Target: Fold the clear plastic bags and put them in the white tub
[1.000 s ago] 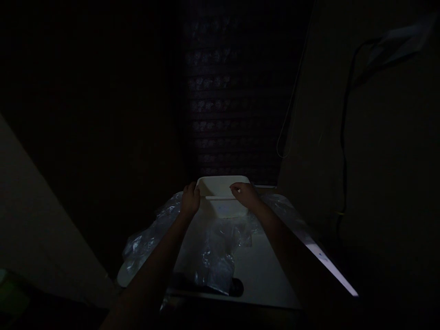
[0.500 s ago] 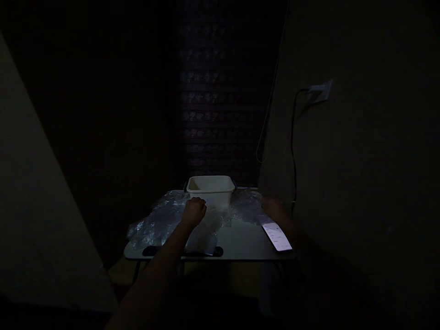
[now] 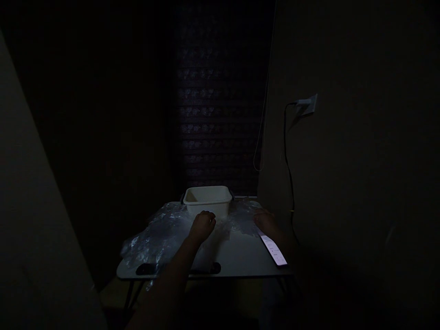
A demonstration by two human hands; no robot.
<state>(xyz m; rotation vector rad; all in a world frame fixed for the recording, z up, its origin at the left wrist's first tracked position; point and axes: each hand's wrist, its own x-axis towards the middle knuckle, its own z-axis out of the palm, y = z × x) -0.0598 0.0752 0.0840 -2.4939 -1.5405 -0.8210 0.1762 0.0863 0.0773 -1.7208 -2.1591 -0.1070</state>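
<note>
In the dim light, my left hand [image 3: 203,225] is closed in a pinch in front of a white plastic tub [image 3: 209,208]. Clear plastic bag material [image 3: 206,259] hangs or lies just below its fingers. My right hand [image 3: 265,222] reaches in from the right, beside another heap of clear plastic [image 3: 244,215]; its fingers are too dark to read. A crumpled spread of clear plastic bags [image 3: 161,233] covers the left of the small table [image 3: 240,259]. Below my right hand, a phone [image 3: 274,250] lies with its screen lit.
A dark patterned blind [image 3: 202,110] hangs behind the table, with a cord loop [image 3: 258,169] at its right. A plug sits in the wall socket [image 3: 309,104], its black cable [image 3: 288,169] running down. A pale wall edge [image 3: 37,183] stands at left.
The view has shifted, so the table and tub sit lower in it. My left hand has moved right and nearer relative to the tub. My right hand stays by the plastic near the phone.
</note>
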